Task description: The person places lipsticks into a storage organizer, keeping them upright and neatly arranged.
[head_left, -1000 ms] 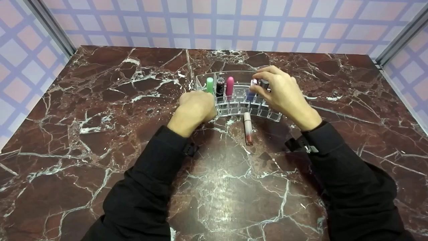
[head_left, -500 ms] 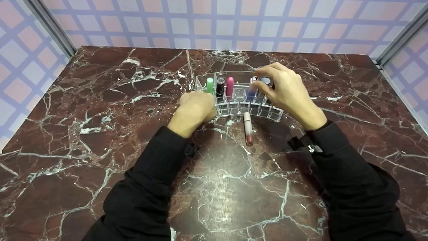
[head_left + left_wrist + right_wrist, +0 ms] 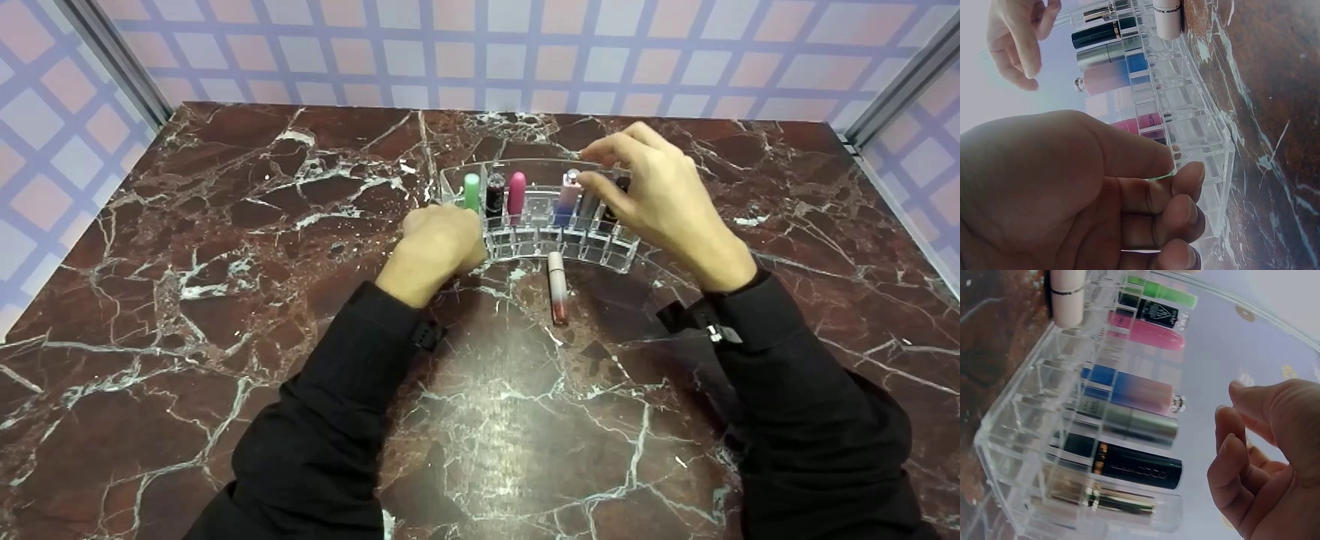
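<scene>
A clear stepped lipstick organizer (image 3: 585,247) stands on the table. My left hand (image 3: 442,240) pinches its left end between thumb and curled fingers. My right hand (image 3: 667,195) hovers over its right end, fingers loosely bent and holding nothing. Upright in the back row are a green tube (image 3: 471,191), a black tube (image 3: 495,195), a pink tube (image 3: 517,196) and a blue-to-pink tube (image 3: 568,199). Further right, the right wrist view shows a silver tube (image 3: 1151,427), a black lipstick (image 3: 1140,466) and a clear-capped lipstick with gold (image 3: 1123,500).
A lip gloss tube (image 3: 557,289), pale at the top and reddish below, lies on the dark red marbled table (image 3: 300,465) just in front of the organizer. Checkered panels (image 3: 480,60) enclose the back and sides.
My right hand has moved right and upward, away from the tubes, uncovering the blue-to-pink tube and those beside it. My left hand stays at the organizer's left end.
</scene>
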`<state>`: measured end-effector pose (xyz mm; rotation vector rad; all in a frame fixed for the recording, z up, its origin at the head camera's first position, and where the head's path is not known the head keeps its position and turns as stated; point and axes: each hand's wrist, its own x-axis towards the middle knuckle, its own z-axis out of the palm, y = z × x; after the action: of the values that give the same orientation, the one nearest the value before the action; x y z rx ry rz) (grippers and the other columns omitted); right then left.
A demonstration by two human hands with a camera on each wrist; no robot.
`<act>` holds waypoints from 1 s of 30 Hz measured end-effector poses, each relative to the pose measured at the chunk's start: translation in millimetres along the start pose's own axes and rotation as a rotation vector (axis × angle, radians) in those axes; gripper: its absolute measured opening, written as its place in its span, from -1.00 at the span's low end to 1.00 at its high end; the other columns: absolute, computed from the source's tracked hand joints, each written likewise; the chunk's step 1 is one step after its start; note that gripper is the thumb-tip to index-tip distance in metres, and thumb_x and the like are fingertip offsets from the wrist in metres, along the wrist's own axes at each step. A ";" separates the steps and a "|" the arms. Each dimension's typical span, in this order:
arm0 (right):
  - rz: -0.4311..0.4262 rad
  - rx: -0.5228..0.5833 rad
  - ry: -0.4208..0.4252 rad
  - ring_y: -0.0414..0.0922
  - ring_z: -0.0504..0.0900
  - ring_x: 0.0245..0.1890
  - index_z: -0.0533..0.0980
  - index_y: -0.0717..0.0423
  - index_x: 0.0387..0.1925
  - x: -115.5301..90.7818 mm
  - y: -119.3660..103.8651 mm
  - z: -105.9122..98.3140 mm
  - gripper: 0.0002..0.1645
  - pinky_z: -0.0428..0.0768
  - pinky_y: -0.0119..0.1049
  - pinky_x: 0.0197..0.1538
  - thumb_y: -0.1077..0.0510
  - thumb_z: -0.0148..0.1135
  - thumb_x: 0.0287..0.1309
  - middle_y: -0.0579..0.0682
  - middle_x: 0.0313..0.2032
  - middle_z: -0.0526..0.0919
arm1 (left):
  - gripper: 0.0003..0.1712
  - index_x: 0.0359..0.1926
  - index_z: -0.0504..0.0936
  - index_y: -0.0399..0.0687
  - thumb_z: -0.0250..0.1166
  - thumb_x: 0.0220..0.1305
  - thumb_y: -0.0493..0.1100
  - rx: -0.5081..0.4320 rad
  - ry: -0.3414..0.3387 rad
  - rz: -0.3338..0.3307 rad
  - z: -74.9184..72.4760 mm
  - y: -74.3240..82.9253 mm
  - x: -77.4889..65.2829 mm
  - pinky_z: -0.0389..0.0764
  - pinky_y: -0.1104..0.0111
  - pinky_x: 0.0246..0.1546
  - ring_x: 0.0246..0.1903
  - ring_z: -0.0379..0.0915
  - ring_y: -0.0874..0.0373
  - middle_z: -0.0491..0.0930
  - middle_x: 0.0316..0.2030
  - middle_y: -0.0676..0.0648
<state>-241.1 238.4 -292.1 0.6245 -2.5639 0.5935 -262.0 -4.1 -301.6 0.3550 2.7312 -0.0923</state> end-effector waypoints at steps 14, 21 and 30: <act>-0.074 -0.037 -0.166 -0.14 0.63 -0.50 0.67 0.16 -0.15 -15.2 18.9 -9.6 -0.79 0.57 -0.24 -0.37 0.08 0.38 0.37 0.00 -0.39 0.75 | -0.52 0.30 0.54 -0.12 0.12 0.38 -0.19 0.002 -0.017 -0.008 1.5 -0.5 1.9 0.60 0.13 -0.04 0.08 0.50 -0.12 0.55 0.17 -0.23; -0.122 -0.049 -0.250 -0.14 0.66 -0.46 0.69 0.10 -0.20 -24.1 31.3 -11.0 -0.87 0.63 -0.19 -0.36 0.14 0.43 0.30 -0.01 -0.36 0.76 | -0.54 0.26 0.55 -0.13 0.14 0.36 -0.20 0.002 -0.024 -0.026 0.7 1.0 0.7 0.58 0.21 -0.13 -0.04 0.49 -0.07 0.56 0.02 -0.19; -0.168 -0.087 -0.347 -0.06 0.73 -0.46 0.72 0.12 -0.16 -34.4 32.6 -13.2 -0.84 0.70 -0.06 -0.36 0.15 0.45 0.26 0.05 -0.26 0.80 | -0.54 0.25 0.57 -0.13 0.13 0.35 -0.20 -0.004 -0.003 -0.021 1.4 0.3 1.2 0.59 0.16 -0.08 -0.05 0.50 -0.07 0.56 0.02 -0.21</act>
<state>-226.1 282.4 -308.3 0.9739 -2.7964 0.3387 -262.5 -3.7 -303.4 0.3246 2.7318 -0.0926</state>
